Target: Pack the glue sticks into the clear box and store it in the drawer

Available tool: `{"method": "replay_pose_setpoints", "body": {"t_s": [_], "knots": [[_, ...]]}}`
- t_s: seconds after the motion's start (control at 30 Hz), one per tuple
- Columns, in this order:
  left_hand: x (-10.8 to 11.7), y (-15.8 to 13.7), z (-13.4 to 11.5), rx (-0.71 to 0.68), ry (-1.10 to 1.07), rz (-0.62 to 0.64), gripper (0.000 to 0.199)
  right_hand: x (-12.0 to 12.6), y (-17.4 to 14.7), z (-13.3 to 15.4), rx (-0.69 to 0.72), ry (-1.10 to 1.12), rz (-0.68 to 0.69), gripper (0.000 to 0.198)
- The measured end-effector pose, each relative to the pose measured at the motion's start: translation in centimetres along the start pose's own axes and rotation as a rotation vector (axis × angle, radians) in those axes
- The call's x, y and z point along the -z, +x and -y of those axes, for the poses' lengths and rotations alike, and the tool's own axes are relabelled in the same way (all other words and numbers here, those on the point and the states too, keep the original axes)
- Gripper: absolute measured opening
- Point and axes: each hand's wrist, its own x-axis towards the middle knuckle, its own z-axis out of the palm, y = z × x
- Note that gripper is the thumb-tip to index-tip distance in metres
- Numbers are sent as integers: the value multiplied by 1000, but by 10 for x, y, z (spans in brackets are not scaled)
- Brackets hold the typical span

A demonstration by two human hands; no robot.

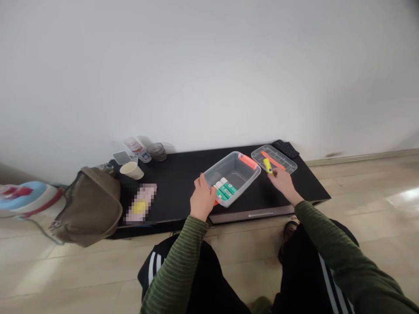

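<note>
A clear plastic box (242, 185) with orange latches stands on the black cabinet, its top uncovered. My left hand (202, 198) is closed on the box's near left rim. Inside, at the near left end, lie several green-and-white tubes (225, 189) side by side. Between the fingers of my right hand (282, 179) is a small yellow stick-shaped item (267, 165), held up to the right of the box; its exact kind is too small to tell. Just behind that hand the clear lid (288, 163) with an orange strip lies flat.
A black keypad-like object (286, 148) sits at the back right corner of the cabinet (176, 187). Toward the left are a paper cup (132, 170), a glass (157, 151), a spray can (140, 152) and a blurred pink packet (142, 204). A brown bag (90, 207) covers the left end.
</note>
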Motion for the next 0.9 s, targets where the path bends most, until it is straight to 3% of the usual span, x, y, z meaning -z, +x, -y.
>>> {"method": "replay_pose_setpoints", "body": {"t_s": [0.1, 0.17, 0.27, 0.33, 0.43, 0.57, 0.73, 0.9], "knots": [[-1, 0, 1, -25, -16, -10, 63, 18, -5, 22, 162, 137, -254, 36], [-2, 1, 1, -37, -26, -17, 63, 29, -9, 45, 323, 165, -269, 39], [-3, 1, 2, -33, -39, -19, 63, 35, -13, 85, 523, 100, -46, 36], [-3, 2, 2, -34, -46, -14, 64, 33, -11, 112, 571, -27, 176, 31], [-2, 2, 2, -39, -56, -7, 64, 24, -4, 143, 489, -259, 439, 24], [-2, 2, 2, -36, -74, -1, 63, 8, 9, 163, 338, -421, 637, 30], [-2, 2, 2, -40, -86, 5, 64, -6, 18, 163, 348, -478, 715, 43], [-1, 3, 2, -53, -101, 11, 64, -11, 17, 163, 363, -512, 739, 41]]}}
